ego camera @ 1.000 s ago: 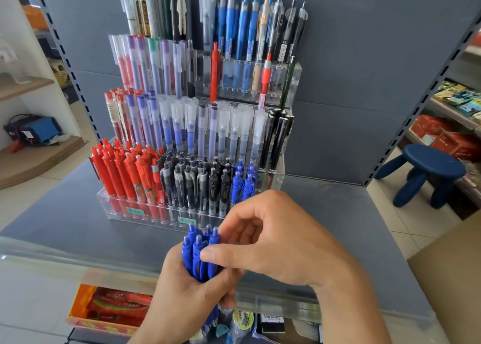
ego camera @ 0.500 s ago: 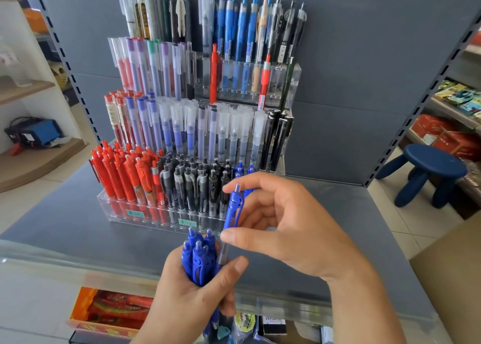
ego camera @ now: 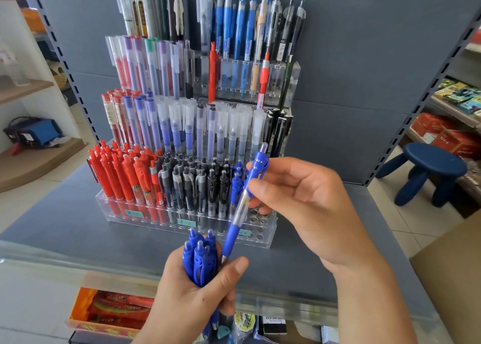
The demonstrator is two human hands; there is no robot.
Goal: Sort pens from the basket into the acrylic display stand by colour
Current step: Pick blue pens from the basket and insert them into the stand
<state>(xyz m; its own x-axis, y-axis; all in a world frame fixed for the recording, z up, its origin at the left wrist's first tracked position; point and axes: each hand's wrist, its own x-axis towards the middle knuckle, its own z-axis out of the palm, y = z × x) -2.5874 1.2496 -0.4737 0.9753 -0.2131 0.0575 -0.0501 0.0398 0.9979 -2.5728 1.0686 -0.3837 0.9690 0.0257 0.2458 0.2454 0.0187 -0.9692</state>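
One blue pen point(ego camera: 246, 196) is pinched in the right hand point(ego camera: 302, 203), tilted, its tip down beside the left thumb. A bundle of blue pens point(ego camera: 200, 258), at least five by the tops that can be counted, is gripped in the left hand point(ego camera: 192, 294). The acrylic display stand point(ego camera: 268, 229), with four stepped tiers, is set on the shelf point(ego camera: 65, 229) near its front edge; red, black and a few blue pens are held in its front tier, and open holes are seen at its right end.

Blue pen point(ego camera: 246, 198) between right-hand fingers point(ego camera: 263, 187)
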